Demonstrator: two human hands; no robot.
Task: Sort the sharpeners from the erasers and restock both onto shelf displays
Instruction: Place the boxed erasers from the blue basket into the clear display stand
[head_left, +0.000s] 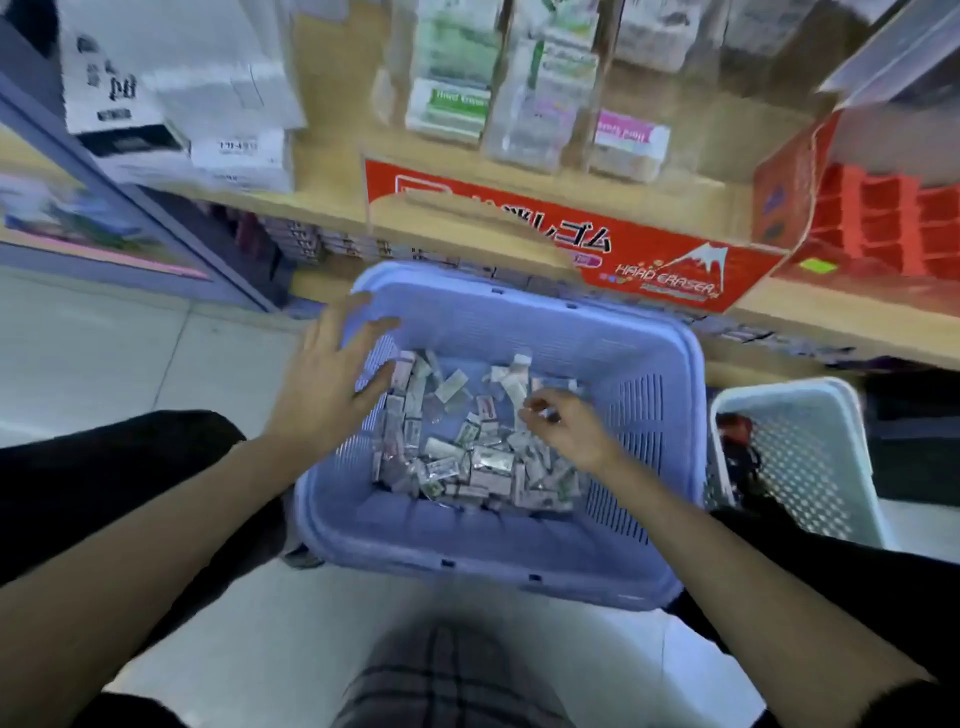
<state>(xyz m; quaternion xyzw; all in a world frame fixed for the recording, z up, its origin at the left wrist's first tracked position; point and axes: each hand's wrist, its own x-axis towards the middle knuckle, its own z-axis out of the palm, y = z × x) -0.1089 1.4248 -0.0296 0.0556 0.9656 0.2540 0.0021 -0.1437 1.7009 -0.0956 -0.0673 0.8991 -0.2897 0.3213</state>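
The left hand (332, 384) is wide open, with the fingers spread and straight. It hovers over the left wall of the blue basket (519, 322), and the fingertips point to the far rim; it holds nothing, and I cannot tell if the thumb touches the plastic. The right hand (566, 431) is lower, inside the basket, with fingers curled together. The fingertips pinch a small packet (543, 413) in clear wrap, just above the pile of packets (457, 457). The picture is too blurred to tell if this one is an eraser or a sharpener. The pile lies on the basket floor, between the two hands and under the right one. Beyond both hands, a red display box (571, 228) printed "HARD ERASER" sits on a wooden shelf (322, 192). To the right of the right hand, just beside the blue basket, a white basket (810, 447) stands on the floor.
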